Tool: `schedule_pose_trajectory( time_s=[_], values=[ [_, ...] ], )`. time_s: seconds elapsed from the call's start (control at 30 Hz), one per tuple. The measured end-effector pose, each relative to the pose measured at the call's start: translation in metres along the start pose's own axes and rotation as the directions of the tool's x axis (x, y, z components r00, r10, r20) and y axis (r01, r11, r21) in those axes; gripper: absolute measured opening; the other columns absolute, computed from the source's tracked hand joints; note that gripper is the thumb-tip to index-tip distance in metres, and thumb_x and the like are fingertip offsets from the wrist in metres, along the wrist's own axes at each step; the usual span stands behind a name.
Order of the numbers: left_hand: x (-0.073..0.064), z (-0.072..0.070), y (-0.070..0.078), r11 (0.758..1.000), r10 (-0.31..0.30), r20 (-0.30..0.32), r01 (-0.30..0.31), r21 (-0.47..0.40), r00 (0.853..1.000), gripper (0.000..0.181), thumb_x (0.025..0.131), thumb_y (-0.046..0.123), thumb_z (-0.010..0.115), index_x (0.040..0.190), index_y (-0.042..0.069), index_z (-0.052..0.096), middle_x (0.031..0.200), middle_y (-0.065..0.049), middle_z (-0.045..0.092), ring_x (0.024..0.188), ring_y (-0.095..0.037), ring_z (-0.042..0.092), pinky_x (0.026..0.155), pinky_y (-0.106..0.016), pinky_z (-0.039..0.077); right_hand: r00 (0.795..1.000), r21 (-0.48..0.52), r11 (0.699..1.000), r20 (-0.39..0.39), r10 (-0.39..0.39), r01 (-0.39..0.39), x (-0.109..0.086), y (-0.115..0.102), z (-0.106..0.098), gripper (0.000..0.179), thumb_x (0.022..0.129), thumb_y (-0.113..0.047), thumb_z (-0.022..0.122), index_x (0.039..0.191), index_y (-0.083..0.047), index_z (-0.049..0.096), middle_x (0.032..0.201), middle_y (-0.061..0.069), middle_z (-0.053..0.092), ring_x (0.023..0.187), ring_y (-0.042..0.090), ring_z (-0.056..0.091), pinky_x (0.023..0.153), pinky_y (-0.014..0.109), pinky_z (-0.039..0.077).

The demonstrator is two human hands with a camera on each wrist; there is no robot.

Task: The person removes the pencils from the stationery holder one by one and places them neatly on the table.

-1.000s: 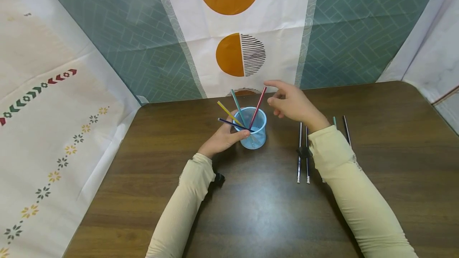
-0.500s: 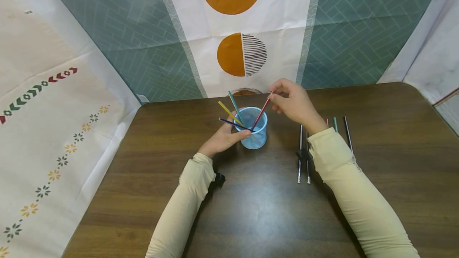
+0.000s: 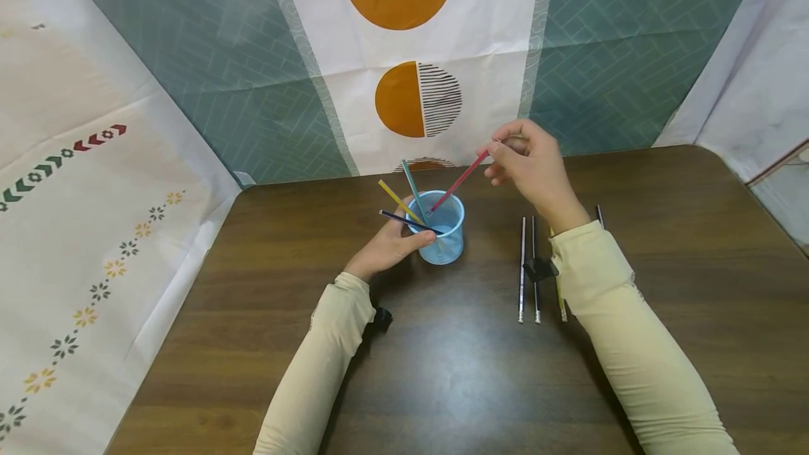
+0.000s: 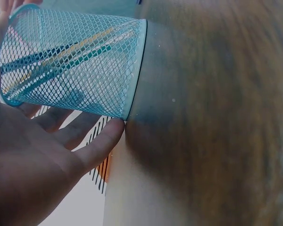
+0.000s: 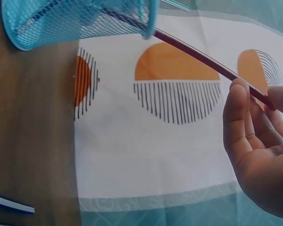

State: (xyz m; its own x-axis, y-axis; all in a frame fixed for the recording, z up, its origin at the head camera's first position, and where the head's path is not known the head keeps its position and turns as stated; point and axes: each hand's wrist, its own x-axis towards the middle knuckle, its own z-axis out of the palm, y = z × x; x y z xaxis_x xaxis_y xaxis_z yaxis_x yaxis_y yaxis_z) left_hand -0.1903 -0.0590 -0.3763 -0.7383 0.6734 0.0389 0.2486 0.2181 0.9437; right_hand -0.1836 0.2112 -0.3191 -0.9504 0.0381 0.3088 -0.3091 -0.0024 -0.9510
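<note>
A light blue mesh pencil cup [image 3: 442, 251] stands on the table. My left hand [image 3: 392, 244] grips it from the left, thumb at the front of the rim and fingers behind. In the left wrist view, the fingers lie along the side of the mesh. My right hand [image 3: 527, 163] pinches the upper end of a red pencil [image 3: 460, 180], whose lower end is inside the cup. A teal pencil [image 3: 412, 183], a yellow pencil [image 3: 395, 195] and a dark blue pencil [image 3: 401, 218] lean out of the cup to the left.
Two dark pencils [image 3: 522, 272] lie on the wooden table [image 3: 442, 385] to the cup's right. Beside them is a yellow pencil [image 3: 562, 307], partly under the right sleeve. Another dark pencil [image 3: 599, 215] shows beyond that sleeve. Patterned cloth [image 3: 253, 104] hangs behind the table.
My right hand went from reaching beside the red pencil to pinching its top. It has since moved up and right, lifting and tilting the pencil. The left hand stays on the cup.
</note>
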Motion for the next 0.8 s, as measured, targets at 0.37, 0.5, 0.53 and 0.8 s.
schedule_pose_trajectory(
  time_s=[0.37, 0.5, 0.53, 0.8],
  values=[
    [-0.001, 0.000, 0.003, 1.000, -0.023, -0.027, 0.023, -0.004, 0.999, 0.069, 0.095, 0.012, 0.063, 0.150, 0.007, 0.022, 0.133, -0.026, 0.047, 0.124, -0.037, 0.044, 0.103, -0.053, 0.033, 0.963, 0.249, 0.943, -0.208, -0.171, 0.221, 0.001, -0.016, -0.022, 0.019, 0.093, -0.006, 0.064, 0.107, 0.003, 0.055, 0.087, 0.020, 0.068, 0.067, 0.032, 0.062, 0.059, 0.034, 0.056],
    [-0.003, 0.000, 0.001, 1.000, -0.021, -0.017, 0.021, -0.021, 1.000, 0.069, 0.095, 0.011, 0.063, 0.150, 0.006, 0.022, 0.134, -0.029, 0.045, 0.124, -0.040, 0.044, 0.104, -0.053, 0.032, 0.942, 0.273, 0.932, -0.299, -0.151, 0.237, -0.001, -0.019, -0.034, 0.022, 0.093, -0.008, 0.065, 0.109, 0.003, 0.055, 0.084, 0.019, 0.067, 0.069, 0.030, 0.064, 0.053, 0.031, 0.054],
    [-0.004, 0.001, 0.001, 1.000, -0.025, -0.015, 0.025, -0.018, 1.000, 0.069, 0.095, 0.011, 0.063, 0.150, 0.006, 0.022, 0.134, -0.029, 0.045, 0.124, -0.040, 0.044, 0.104, -0.053, 0.032, 0.938, 0.273, 0.932, -0.315, -0.146, 0.237, -0.001, -0.019, -0.037, 0.022, 0.093, -0.008, 0.065, 0.110, 0.003, 0.055, 0.083, 0.019, 0.067, 0.069, 0.030, 0.065, 0.052, 0.031, 0.054],
    [-0.001, 0.003, -0.001, 0.999, -0.012, -0.007, 0.012, -0.035, 1.000, 0.070, 0.094, 0.013, 0.064, 0.150, 0.004, 0.021, 0.135, -0.030, 0.044, 0.125, -0.042, 0.042, 0.103, -0.057, 0.031, 0.928, 0.301, 0.920, -0.344, -0.140, 0.251, -0.005, -0.024, -0.063, 0.027, 0.096, -0.020, 0.058, 0.117, -0.004, 0.050, 0.073, 0.020, 0.062, 0.055, 0.030, 0.064, 0.040, 0.026, 0.046]
  ],
)
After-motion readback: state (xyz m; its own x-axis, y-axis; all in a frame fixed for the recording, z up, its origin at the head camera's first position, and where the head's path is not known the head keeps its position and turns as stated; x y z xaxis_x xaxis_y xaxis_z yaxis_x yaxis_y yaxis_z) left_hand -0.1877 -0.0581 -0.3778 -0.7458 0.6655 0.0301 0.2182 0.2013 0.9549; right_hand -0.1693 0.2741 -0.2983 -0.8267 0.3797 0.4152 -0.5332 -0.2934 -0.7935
